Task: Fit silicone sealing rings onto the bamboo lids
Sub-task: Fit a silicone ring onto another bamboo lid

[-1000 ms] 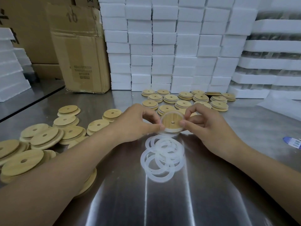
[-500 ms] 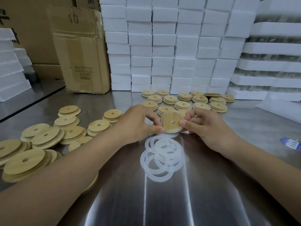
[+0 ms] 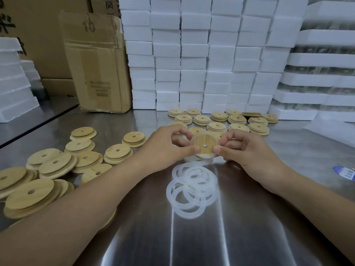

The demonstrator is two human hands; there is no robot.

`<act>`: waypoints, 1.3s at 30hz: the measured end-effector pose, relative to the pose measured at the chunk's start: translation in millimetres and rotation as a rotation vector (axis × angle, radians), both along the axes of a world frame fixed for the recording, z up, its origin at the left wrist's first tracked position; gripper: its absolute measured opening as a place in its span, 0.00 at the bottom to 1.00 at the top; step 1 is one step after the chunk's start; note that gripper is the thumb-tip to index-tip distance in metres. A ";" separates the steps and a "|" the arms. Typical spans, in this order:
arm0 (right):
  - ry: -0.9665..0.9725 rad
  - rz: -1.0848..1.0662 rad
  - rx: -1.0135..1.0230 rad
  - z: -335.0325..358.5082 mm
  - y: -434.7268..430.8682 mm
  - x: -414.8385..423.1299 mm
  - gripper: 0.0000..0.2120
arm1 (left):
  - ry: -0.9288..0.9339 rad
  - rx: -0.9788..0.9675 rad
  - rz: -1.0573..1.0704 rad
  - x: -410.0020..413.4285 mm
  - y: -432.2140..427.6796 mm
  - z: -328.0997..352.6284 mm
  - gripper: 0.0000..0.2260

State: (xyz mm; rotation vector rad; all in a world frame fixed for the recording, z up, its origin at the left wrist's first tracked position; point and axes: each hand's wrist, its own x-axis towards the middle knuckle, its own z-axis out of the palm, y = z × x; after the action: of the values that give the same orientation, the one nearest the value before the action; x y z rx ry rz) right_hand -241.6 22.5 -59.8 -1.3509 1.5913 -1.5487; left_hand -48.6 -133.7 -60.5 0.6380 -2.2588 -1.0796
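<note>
A round bamboo lid [image 3: 204, 145] with a small centre hole is held tilted toward me just above the steel table [image 3: 249, 227]. My left hand [image 3: 167, 148] pinches its left edge and my right hand [image 3: 244, 148] pinches its right edge. A translucent silicone ring [image 3: 215, 138] shows around the lid's rim. Below the hands lies a loose pile of several translucent sealing rings [image 3: 192, 191]. Bare bamboo lids [image 3: 55, 164] are heaped at the left. Behind the hands, more lids [image 3: 238, 120] lie in rows.
A wall of white foam blocks [image 3: 201, 60] stands along the back, with foam trays [image 3: 322, 73] at the right. A cardboard box [image 3: 98, 62] stands at the back left. A blue-and-white label [image 3: 345, 172] lies at the right edge.
The lid has stayed between both hands and turned a little; its face now tilts more toward me. My fingertips have shifted along its rim.
</note>
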 end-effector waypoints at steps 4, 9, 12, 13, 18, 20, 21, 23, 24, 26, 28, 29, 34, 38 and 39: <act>-0.018 -0.001 -0.005 -2.3 -2.5 2.8 0.08 | 0.011 0.009 -0.066 0.3 3.3 1.4 0.06; 0.012 -0.061 0.017 -1.4 -4.1 5.4 0.15 | 0.111 0.068 -0.038 1.3 7.0 2.3 0.06; 0.076 -0.082 0.053 -3.4 -5.7 7.5 0.16 | 0.151 0.033 -0.032 1.4 6.6 3.1 0.07; 0.087 -0.082 0.055 -4.1 -6.4 7.6 0.14 | 0.154 0.017 -0.030 1.5 6.5 3.2 0.08; 0.054 -0.058 -0.002 -1.8 -3.9 6.3 0.11 | 0.150 0.030 -0.034 0.7 7.3 1.9 0.06; 0.050 -0.027 -0.002 -0.6 -3.3 4.8 0.09 | 0.183 0.082 -0.035 0.2 7.2 2.0 0.07; 0.051 -0.014 0.003 -0.2 -3.2 4.1 0.09 | 0.212 0.129 -0.040 0.2 6.7 2.5 0.07; 0.050 -0.002 0.010 1.0 -3.3 2.9 0.10 | 0.269 0.230 -0.052 0.4 5.6 4.3 0.09; 0.048 0.003 0.010 1.8 -3.5 2.6 0.10 | 0.290 0.269 -0.055 0.6 5.4 5.2 0.10; 0.052 0.025 0.009 2.8 -5.3 3.1 0.09 | 0.319 0.331 -0.060 1.9 5.3 6.2 0.10; 0.062 0.040 0.000 2.3 -6.2 3.9 0.10 | 0.330 0.361 -0.077 3.0 4.9 6.3 0.09; 0.062 0.041 -0.008 1.2 -6.1 3.7 0.10 | 0.326 0.363 -0.089 3.2 4.5 6.0 0.09; 0.052 0.020 -0.044 -4.6 -5.2 4.6 0.12 | 0.309 0.329 -0.136 3.2 3.1 4.3 0.13; -0.016 -0.002 -0.026 -4.5 -6.4 5.1 0.17 | 0.279 0.270 -0.172 1.1 5.6 2.9 0.13; -0.012 0.021 -0.014 -4.0 -6.5 5.3 0.17 | 0.264 0.252 -0.175 1.3 6.2 3.0 0.14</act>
State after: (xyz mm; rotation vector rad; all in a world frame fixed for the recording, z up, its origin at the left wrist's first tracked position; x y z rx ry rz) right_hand -236.3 16.0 -63.9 -1.3591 1.5568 -1.5557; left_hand -47.2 -127.5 -57.6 0.3725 -1.9953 -1.4586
